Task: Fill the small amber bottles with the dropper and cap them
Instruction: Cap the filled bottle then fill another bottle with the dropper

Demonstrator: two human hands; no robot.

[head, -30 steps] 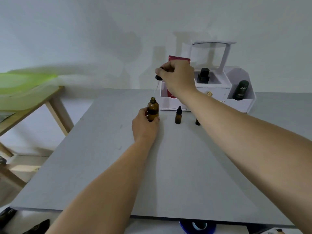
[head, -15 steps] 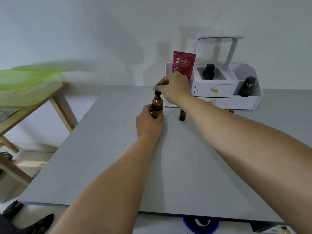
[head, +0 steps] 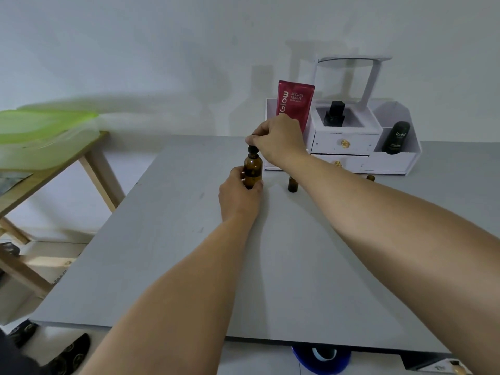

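A large amber bottle [head: 253,169] stands upright on the grey table [head: 189,266]. My left hand [head: 239,196] grips its lower body from the near side. My right hand [head: 278,140] pinches the black dropper cap [head: 253,149], which sits on the bottle's neck. To the right, a small amber bottle [head: 293,184] stands partly behind my right forearm; its top is hidden. Another small amber bottle [head: 371,178] peeks out above the forearm farther right.
A white organiser [head: 349,147] with drawers stands at the table's back, holding a red tube [head: 296,104], a black bottle [head: 334,114] and a dark Kahf bottle [head: 395,138]. A wooden table [head: 54,169] with a green sheet stands left. A blue tape roll [head: 322,359] lies below the front edge.
My right hand has come down from above and brought the dropper into the large bottle's neck. My left hand has stayed on the bottle. The camera has shifted a little.
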